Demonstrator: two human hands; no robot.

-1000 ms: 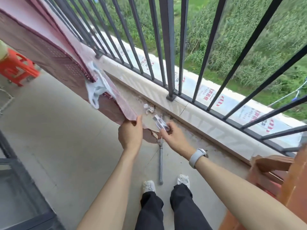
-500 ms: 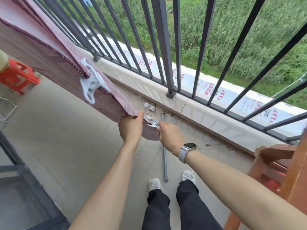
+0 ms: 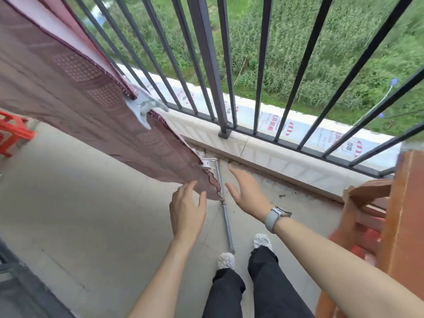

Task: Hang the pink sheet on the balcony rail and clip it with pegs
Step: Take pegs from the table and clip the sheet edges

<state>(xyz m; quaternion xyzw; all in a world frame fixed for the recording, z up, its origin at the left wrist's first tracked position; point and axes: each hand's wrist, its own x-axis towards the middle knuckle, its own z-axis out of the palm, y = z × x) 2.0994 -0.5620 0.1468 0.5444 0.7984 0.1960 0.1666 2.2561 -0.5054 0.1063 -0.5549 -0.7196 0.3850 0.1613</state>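
The pink sheet (image 3: 68,95) hangs down on the left, in front of the dark balcony rail (image 3: 206,56), its patterned side facing me. A large white peg (image 3: 143,106) is clipped on its edge higher up. A smaller white peg (image 3: 209,164) sits clipped on the edge close to the lower corner. My left hand (image 3: 187,210) is just below that corner, fingers spread, holding nothing. My right hand (image 3: 247,191), with a watch on the wrist, is to the right of the corner, open and apart from the sheet.
A grey metal rod (image 3: 226,216) lies on the concrete floor between my hands and my feet. A wooden chair (image 3: 376,203) stands at the right. A red plastic stool (image 3: 13,131) is at the far left. Beyond the rail is a low ledge (image 3: 263,148).
My right hand has let go of the small peg, which now stays clipped on the sheet's edge. My left hand has let go of the corner. Both hands have drawn back.
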